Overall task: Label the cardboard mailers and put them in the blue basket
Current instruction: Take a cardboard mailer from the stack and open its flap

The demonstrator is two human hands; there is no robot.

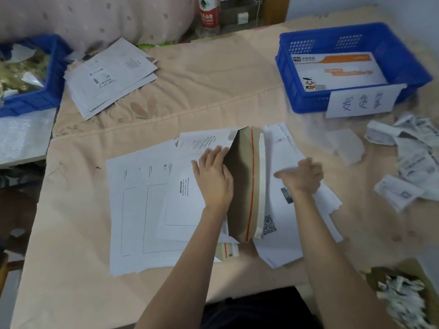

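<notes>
Several white cardboard mailers [147, 210] lie spread in front of me on the peach cloth. The top mailer [190, 186] has its brown flap [244, 184], with a red tear strip, turned open. My left hand [213, 179] lies flat on this mailer, fingers straight, fingertips at the flap's edge. My right hand [303, 176] hovers blurred over the white mailers [282, 210] right of the flap, fingers curled, thumb pointing left; whether it holds anything is unclear. The blue basket [297, 89] stands at the far right with one orange-printed mailer [337, 70] inside.
A handwritten paper sign [361, 103] hangs on the basket's front. Loose labels [411, 153] lie scattered at the right edge. More mailers [109, 77] are stacked at the far left beside a second blue basket [40, 98] of scraps. Crumpled paper [401, 298] sits bottom right.
</notes>
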